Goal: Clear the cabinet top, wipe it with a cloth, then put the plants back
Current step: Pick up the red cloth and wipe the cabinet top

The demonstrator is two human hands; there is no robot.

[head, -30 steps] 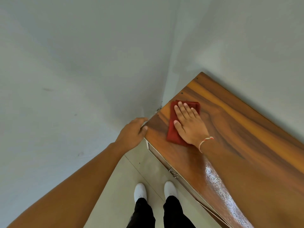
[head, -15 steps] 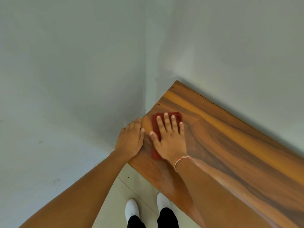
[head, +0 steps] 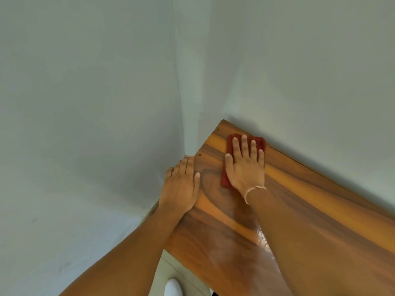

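A glossy wooden cabinet top [head: 310, 210] runs from the wall corner toward the lower right. A folded red cloth [head: 229, 146] lies flat on it near the back edge by the wall. My right hand [head: 245, 165] presses flat on the cloth with fingers spread, covering most of it. My left hand [head: 181, 186] rests palm down on the cabinet's left end edge, fingers together and holding nothing. No plants are in view.
Pale walls meet in a corner [head: 188, 124] just left of the cabinet's end. A tiled floor [head: 166, 272] and the tip of a white shoe [head: 173, 287] show below the front edge.
My right hand has pushed the red cloth away from the front-left corner to the back edge by the wall. The left hand stays on the cabinet's end.
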